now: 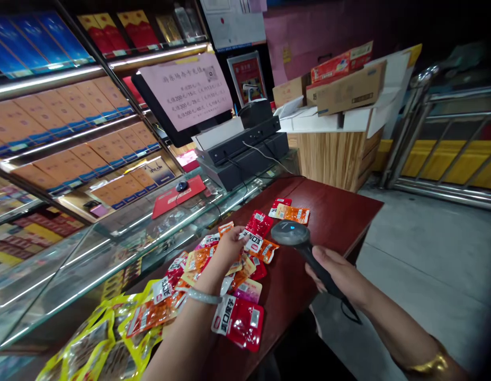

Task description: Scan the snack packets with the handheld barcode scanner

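My left hand [231,246] pinches the edge of a red-and-white snack packet [260,225], just above a heap of others. Closed round the handle of a black barcode scanner [292,233] is my right hand [336,270]; a blue light glows on the scanner's head, which is tilted toward the packet. The heap mixes red packets and orange packets [199,259]. A larger red packet [243,323] lies nearer me, and an orange-and-cream packet [295,214] lies beyond on the dark red tabletop [336,203]. Yellow-edged clear bags [96,338] lie at the lower left.
A glass display counter [122,248] runs along the left, with a red mat [177,198] and mouse [182,186]. Behind stand a monitor covered by a pink notice [187,90] and black equipment [245,153]. Cardboard boxes [348,90] and a metal railing [447,143] are at the right.
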`<action>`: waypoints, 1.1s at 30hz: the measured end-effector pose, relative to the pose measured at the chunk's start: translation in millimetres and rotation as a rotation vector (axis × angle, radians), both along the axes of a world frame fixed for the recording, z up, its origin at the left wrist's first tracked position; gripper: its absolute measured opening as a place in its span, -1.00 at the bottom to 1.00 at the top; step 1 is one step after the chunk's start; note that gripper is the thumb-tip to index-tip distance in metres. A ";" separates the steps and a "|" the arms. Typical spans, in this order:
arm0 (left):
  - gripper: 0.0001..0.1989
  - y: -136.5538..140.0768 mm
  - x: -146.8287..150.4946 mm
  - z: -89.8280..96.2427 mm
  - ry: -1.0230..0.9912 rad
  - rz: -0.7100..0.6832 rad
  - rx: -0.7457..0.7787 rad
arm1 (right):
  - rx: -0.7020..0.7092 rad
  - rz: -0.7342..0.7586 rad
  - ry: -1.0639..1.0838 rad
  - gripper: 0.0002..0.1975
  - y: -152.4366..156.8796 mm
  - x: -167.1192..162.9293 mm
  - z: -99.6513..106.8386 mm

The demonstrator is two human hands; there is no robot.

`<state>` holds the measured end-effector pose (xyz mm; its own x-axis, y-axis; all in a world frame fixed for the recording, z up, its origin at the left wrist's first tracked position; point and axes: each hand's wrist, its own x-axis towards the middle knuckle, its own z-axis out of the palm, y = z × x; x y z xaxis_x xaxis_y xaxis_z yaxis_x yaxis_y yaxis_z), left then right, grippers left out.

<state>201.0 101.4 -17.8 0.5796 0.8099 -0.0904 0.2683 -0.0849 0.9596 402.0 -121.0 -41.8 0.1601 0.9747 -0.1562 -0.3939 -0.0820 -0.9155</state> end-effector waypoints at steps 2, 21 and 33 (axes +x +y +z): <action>-0.69 -10.6 -10.9 4.1 0.010 0.004 -0.018 | 0.028 0.007 0.021 -0.47 4.2 -6.4 3.4; -0.80 -8.1 12.5 39.1 0.168 0.014 0.451 | -0.035 0.009 0.011 -0.43 -0.5 -5.7 -11.7; -0.60 25.1 181.2 -7.6 0.399 -0.374 0.676 | -0.116 -0.101 -0.056 -0.41 -26.1 17.0 -12.1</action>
